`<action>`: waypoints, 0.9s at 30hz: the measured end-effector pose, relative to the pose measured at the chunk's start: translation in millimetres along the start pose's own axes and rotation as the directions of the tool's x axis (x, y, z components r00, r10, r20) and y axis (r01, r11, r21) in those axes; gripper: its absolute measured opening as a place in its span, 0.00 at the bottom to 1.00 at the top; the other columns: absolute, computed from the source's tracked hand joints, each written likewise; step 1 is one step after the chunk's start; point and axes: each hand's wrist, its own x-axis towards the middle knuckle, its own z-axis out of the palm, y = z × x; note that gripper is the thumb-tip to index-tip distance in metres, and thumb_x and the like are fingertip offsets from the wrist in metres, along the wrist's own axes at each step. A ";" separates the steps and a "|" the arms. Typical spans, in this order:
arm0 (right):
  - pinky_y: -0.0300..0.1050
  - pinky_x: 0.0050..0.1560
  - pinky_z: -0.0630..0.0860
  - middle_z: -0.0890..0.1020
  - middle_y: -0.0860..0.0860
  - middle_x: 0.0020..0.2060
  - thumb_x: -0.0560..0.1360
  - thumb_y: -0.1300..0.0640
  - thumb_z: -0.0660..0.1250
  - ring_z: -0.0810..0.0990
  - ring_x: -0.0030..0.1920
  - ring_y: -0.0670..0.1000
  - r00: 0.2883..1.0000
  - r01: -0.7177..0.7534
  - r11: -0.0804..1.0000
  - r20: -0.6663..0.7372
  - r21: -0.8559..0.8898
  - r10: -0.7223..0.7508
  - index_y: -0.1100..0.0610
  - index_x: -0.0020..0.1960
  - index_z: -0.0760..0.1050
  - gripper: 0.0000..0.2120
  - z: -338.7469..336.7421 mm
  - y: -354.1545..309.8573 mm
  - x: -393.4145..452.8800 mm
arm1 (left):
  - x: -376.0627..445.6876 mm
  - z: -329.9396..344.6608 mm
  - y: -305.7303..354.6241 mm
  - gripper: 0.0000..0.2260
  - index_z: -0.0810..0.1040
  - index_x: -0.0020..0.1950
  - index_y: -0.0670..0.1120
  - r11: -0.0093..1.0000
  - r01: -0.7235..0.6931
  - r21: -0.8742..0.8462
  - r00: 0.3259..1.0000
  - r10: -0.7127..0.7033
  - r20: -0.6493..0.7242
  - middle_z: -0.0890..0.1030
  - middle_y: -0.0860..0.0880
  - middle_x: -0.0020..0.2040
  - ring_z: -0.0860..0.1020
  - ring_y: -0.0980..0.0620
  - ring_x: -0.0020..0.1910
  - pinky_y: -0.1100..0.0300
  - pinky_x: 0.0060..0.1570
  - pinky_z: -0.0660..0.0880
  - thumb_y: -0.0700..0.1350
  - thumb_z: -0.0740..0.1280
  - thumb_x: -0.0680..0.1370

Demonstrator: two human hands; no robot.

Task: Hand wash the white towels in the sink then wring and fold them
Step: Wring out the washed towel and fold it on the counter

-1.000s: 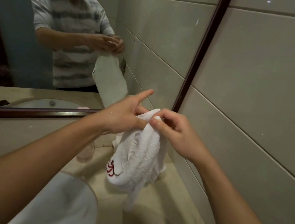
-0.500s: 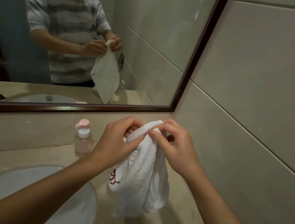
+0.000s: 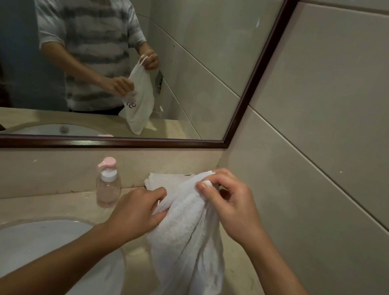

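A white towel (image 3: 186, 244) hangs bunched above the beige counter, right of the sink (image 3: 38, 257). My right hand (image 3: 230, 205) pinches its top corner between thumb and fingers. Lower down, my left hand (image 3: 136, 211) grips the towel's left side with curled fingers. Behind the hanging towel, a second white towel (image 3: 165, 180) lies folded on the counter against the backsplash. The mirror shows a red mark on the held towel's far side.
A clear pump bottle (image 3: 107, 184) with a pink cap stands on the counter (image 3: 244, 273) left of my hands. A dark-framed mirror (image 3: 189, 143) hangs above the backsplash. The tiled wall (image 3: 344, 147) closes in on the right.
My hands and the towel have come down toward the counter. My left hand slid from the top corner to a lower grip on the towel's side. The folded towel has come into view.
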 end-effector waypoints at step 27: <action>0.46 0.42 0.74 0.79 0.48 0.42 0.76 0.51 0.68 0.78 0.44 0.49 0.996 0.002 1.000 -0.084 -0.018 -0.004 0.57 0.43 0.80 0.09 -25.8 24.6 -4.3 | 31.6 -28.4 26.9 0.05 0.78 0.48 0.45 0.519 0.623 -0.586 0.782 -0.428 0.453 0.77 0.46 0.37 0.73 0.52 0.30 0.62 0.30 0.68 0.42 0.63 0.80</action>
